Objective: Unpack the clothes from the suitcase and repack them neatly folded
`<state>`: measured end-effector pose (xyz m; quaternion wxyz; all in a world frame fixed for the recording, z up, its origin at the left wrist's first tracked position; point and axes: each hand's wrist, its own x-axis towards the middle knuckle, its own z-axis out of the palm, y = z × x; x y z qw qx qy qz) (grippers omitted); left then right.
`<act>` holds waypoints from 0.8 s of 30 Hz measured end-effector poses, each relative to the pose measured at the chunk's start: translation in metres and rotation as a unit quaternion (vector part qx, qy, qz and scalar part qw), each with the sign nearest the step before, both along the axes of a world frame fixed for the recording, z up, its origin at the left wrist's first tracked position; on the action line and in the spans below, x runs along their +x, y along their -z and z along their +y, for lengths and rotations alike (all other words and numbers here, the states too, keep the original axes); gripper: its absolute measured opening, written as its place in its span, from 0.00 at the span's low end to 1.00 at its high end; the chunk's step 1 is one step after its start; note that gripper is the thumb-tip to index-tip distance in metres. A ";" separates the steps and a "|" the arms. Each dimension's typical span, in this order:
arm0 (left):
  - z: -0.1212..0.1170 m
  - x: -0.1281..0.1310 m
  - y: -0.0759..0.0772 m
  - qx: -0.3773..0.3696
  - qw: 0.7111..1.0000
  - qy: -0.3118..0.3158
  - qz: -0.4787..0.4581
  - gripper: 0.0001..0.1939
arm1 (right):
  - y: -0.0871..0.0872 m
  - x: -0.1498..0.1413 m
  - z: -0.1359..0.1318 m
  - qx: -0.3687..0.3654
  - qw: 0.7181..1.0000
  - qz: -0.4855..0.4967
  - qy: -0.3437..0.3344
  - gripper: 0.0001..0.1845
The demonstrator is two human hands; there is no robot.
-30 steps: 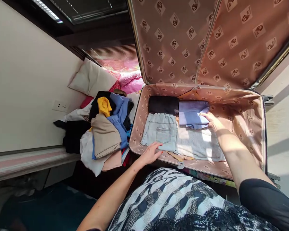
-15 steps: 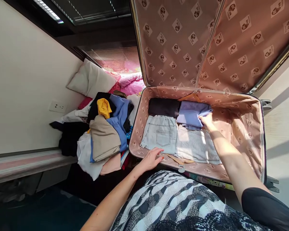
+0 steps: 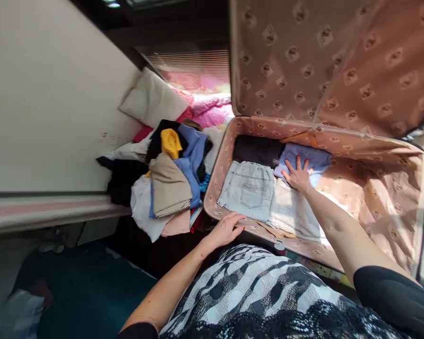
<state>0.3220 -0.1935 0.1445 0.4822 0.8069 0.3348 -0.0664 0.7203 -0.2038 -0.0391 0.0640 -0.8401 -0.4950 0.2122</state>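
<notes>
An open suitcase (image 3: 385, 188) with pink patterned lining holds several folded garments. My right hand (image 3: 298, 176) lies with fingers spread on a folded blue garment (image 3: 320, 158) at the back. Left of that is a folded black garment (image 3: 256, 149). Light-blue denim (image 3: 249, 190) with a pocket lies at the front left, and a folded pale grey garment (image 3: 291, 209) is beside it, partly under my right forearm. My left hand (image 3: 228, 228) rests at the suitcase's front rim, fingers extended and holding nothing.
A heap of clothes lies left of the suitcase, with beige trousers (image 3: 169, 186) and a yellow garment (image 3: 171, 143) on top. Behind it are a white pillow (image 3: 153, 99) and pink bedding (image 3: 212, 110). The suitcase lid (image 3: 304, 56) stands raised at the back.
My right hand has let go of the blue garment's edge and now lies flat on it. My left hand stays by the front rim. The view has shifted left.
</notes>
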 end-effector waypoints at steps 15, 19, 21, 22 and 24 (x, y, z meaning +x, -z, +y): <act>0.092 -0.158 -0.021 0.272 0.826 -0.492 0.042 0.12 | -0.081 -0.057 0.062 0.126 0.989 0.064 0.045 0.19; 0.103 -0.177 -0.009 0.248 0.820 -0.507 0.091 0.17 | -0.145 -0.172 0.092 0.146 0.966 0.211 -0.036 0.19; 0.106 -0.179 -0.003 0.243 0.828 -0.499 0.087 0.21 | -0.168 -0.231 0.105 0.105 0.942 0.307 -0.080 0.16; 0.107 -0.180 -0.001 0.243 0.829 -0.497 0.079 0.22 | -0.177 -0.258 0.111 0.084 0.925 0.357 -0.098 0.17; 0.109 -0.184 0.004 0.239 0.834 -0.495 0.056 0.23 | -0.187 -0.305 0.124 0.055 0.892 0.437 -0.100 0.21</act>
